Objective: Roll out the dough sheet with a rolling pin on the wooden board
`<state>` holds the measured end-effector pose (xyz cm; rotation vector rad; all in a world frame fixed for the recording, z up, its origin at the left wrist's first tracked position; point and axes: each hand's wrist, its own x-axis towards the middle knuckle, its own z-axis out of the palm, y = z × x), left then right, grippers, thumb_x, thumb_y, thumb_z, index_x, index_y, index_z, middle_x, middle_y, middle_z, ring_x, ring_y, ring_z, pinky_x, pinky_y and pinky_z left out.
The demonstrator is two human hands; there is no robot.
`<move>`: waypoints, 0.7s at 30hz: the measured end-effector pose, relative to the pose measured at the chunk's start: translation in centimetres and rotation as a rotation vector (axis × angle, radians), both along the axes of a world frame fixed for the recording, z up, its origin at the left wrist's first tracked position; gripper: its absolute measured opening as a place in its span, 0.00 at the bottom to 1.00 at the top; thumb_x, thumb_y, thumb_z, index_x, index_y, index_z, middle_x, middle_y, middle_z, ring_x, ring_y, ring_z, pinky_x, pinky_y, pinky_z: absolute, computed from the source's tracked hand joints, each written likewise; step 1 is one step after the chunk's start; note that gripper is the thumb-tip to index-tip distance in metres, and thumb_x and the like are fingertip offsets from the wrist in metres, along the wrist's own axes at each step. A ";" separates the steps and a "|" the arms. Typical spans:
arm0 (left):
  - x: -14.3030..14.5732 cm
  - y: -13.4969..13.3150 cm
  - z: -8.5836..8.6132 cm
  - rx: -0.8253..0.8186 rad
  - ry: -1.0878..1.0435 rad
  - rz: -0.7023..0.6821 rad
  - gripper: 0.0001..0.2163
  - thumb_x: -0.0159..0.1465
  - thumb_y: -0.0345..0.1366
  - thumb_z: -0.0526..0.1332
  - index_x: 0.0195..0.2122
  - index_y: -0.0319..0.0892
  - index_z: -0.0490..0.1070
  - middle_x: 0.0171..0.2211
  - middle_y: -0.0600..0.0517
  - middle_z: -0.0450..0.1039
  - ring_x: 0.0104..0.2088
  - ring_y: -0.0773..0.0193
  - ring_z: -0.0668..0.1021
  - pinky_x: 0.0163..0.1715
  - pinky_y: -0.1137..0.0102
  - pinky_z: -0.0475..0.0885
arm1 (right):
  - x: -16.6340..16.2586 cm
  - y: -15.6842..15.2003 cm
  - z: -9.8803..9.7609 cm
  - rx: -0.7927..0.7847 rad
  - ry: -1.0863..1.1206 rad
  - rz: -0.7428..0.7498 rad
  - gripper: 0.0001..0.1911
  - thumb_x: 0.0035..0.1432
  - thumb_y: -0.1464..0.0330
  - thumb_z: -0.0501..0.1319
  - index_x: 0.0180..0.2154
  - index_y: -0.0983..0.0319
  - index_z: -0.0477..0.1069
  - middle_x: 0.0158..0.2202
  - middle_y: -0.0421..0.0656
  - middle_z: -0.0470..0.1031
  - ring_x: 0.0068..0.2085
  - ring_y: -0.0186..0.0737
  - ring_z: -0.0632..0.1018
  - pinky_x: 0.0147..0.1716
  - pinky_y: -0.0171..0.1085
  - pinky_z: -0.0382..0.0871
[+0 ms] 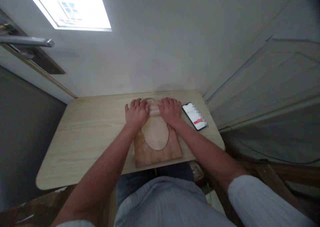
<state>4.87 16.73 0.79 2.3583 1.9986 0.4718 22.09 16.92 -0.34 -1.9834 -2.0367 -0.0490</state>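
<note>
An oval sheet of pale dough [155, 134] lies on a brown wooden board [150, 155] near the front edge of a light wooden table [87, 133]. Across the far end of the dough rests a pale rolling pin [154, 111], only its middle showing between my hands. My left hand [137, 113] presses flat on the pin's left part, fingers stretched forward. My right hand [171, 110] lies the same way on its right part. Both palms cover the pin's ends.
A phone [194, 116] with a lit screen lies on the table right of the board. A white wall stands behind the table, a door with a metal handle [27, 41] at left, panelled doors at right. My lap is under the front edge.
</note>
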 end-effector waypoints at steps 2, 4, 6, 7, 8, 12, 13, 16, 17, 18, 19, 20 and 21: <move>0.0 0.3 0.1 -0.007 0.018 -0.004 0.23 0.73 0.46 0.42 0.58 0.48 0.71 0.58 0.41 0.72 0.58 0.46 0.71 0.59 0.46 0.59 | 0.0 0.4 0.1 -0.020 0.002 -0.006 0.24 0.73 0.54 0.46 0.55 0.58 0.72 0.59 0.50 0.73 0.56 0.52 0.70 0.58 0.50 0.54; -0.1 0.6 0.2 -0.012 0.040 -0.012 0.23 0.73 0.46 0.42 0.56 0.47 0.72 0.55 0.41 0.74 0.55 0.45 0.72 0.56 0.48 0.61 | 0.0 0.8 0.1 -0.036 0.003 -0.012 0.23 0.72 0.54 0.47 0.55 0.58 0.72 0.57 0.49 0.74 0.55 0.52 0.70 0.57 0.49 0.55; -0.2 0.9 0.3 -0.013 0.062 -0.017 0.24 0.73 0.46 0.41 0.54 0.46 0.74 0.53 0.40 0.74 0.54 0.45 0.73 0.53 0.50 0.62 | 0.0 1.1 0.2 -0.046 0.004 -0.012 0.23 0.72 0.54 0.48 0.55 0.58 0.72 0.56 0.49 0.75 0.55 0.52 0.71 0.56 0.48 0.57; -0.2 1.0 0.3 -0.010 0.070 -0.016 0.24 0.73 0.46 0.41 0.53 0.46 0.74 0.52 0.40 0.75 0.53 0.44 0.73 0.52 0.50 0.63 | 0.0 1.3 0.2 -0.048 0.004 -0.011 0.23 0.72 0.54 0.48 0.54 0.58 0.73 0.55 0.49 0.75 0.55 0.52 0.71 0.55 0.48 0.58; -0.3 1.1 0.3 -0.006 0.076 -0.015 0.24 0.73 0.46 0.41 0.53 0.45 0.74 0.52 0.39 0.75 0.53 0.44 0.73 0.51 0.51 0.63 | 0.0 1.4 0.3 -0.051 0.004 -0.010 0.23 0.72 0.54 0.48 0.54 0.58 0.73 0.54 0.49 0.76 0.54 0.52 0.71 0.55 0.48 0.59; -0.3 1.7 0.3 -0.006 0.096 -0.019 0.25 0.73 0.47 0.40 0.51 0.44 0.75 0.49 0.38 0.75 0.52 0.44 0.73 0.48 0.52 0.64 | -0.1 2.0 0.5 -0.084 -0.001 -0.023 0.23 0.72 0.55 0.47 0.52 0.59 0.74 0.53 0.51 0.76 0.53 0.52 0.71 0.52 0.47 0.62; -0.4 1.8 0.4 -0.013 0.103 -0.019 0.26 0.73 0.47 0.40 0.50 0.44 0.75 0.49 0.38 0.75 0.52 0.44 0.73 0.48 0.52 0.64 | -0.2 2.2 0.6 -0.092 -0.001 -0.026 0.23 0.71 0.56 0.48 0.52 0.60 0.74 0.53 0.52 0.76 0.54 0.52 0.71 0.52 0.47 0.63; -0.4 2.4 0.5 -0.030 0.125 -0.014 0.26 0.73 0.47 0.39 0.49 0.43 0.76 0.49 0.38 0.75 0.51 0.44 0.73 0.47 0.53 0.65 | -0.2 2.8 0.7 -0.094 0.002 -0.031 0.22 0.70 0.56 0.49 0.50 0.61 0.75 0.52 0.53 0.75 0.54 0.53 0.71 0.52 0.48 0.64; -0.4 2.6 0.6 -0.032 0.128 -0.013 0.26 0.73 0.46 0.39 0.48 0.43 0.76 0.49 0.38 0.75 0.51 0.44 0.73 0.47 0.53 0.65 | -0.2 3.0 0.7 -0.093 0.006 -0.033 0.22 0.70 0.56 0.50 0.49 0.61 0.76 0.52 0.53 0.75 0.54 0.53 0.71 0.52 0.49 0.65; -0.4 2.9 0.6 -0.031 0.129 -0.012 0.26 0.73 0.46 0.39 0.48 0.42 0.76 0.48 0.38 0.76 0.51 0.44 0.73 0.46 0.53 0.65 | -0.3 3.3 0.7 -0.093 0.011 -0.035 0.22 0.69 0.56 0.50 0.48 0.61 0.76 0.52 0.53 0.75 0.54 0.54 0.71 0.52 0.49 0.65; -0.5 3.1 0.6 -0.030 0.126 -0.012 0.26 0.73 0.46 0.39 0.47 0.42 0.76 0.48 0.38 0.76 0.51 0.44 0.74 0.46 0.53 0.65 | -0.3 3.5 0.7 -0.095 0.016 -0.036 0.21 0.69 0.56 0.50 0.48 0.62 0.76 0.51 0.53 0.76 0.54 0.54 0.71 0.52 0.49 0.65; -0.5 3.3 0.6 -0.029 0.119 -0.013 0.26 0.73 0.45 0.39 0.47 0.42 0.76 0.48 0.38 0.76 0.51 0.44 0.74 0.46 0.53 0.65 | -0.3 3.8 0.7 -0.098 0.021 -0.039 0.21 0.69 0.56 0.50 0.47 0.62 0.76 0.51 0.53 0.76 0.54 0.54 0.71 0.52 0.50 0.66; -0.4 3.5 0.6 -0.030 0.111 -0.014 0.25 0.73 0.45 0.39 0.46 0.41 0.76 0.48 0.38 0.76 0.51 0.44 0.74 0.46 0.53 0.64 | -0.3 4.0 0.7 -0.101 0.026 -0.041 0.21 0.69 0.56 0.50 0.47 0.62 0.76 0.51 0.53 0.76 0.54 0.55 0.71 0.51 0.50 0.66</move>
